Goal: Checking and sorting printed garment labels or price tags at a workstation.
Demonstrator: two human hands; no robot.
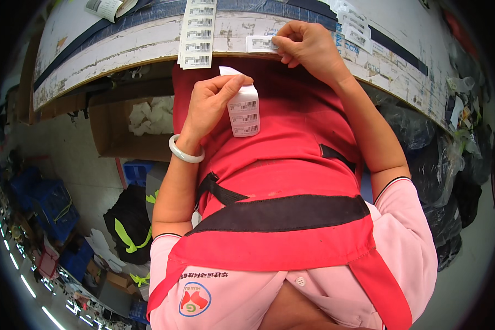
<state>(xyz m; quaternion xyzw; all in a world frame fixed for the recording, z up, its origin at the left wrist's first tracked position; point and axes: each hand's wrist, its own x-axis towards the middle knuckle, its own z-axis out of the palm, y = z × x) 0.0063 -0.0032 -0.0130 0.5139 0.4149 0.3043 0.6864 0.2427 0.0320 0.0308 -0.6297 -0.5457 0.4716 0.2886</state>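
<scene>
My left hand (213, 102) is closed, with its thumb and fingers pinching a short strip of white barcode labels (244, 116). The strip hangs down in front of my red apron (291, 148), and its upper end sticks out above my fingers. At the table's near edge, my right hand (312, 53) pinches the right end of a small white barcode label (262, 43), which lies on or just above the tabletop. Left of that label, a long strip of barcode labels (198, 34) lies on the table and reaches its edge.
The worn white tabletop (143, 47) has blue tape along it. More label strips (355, 25) lie at the right, and a printed paper roll (105, 7) at the far left. Below are a cardboard box (107, 129) with crumpled paper, blue crates (49, 203) and dark plastic bags (423, 159).
</scene>
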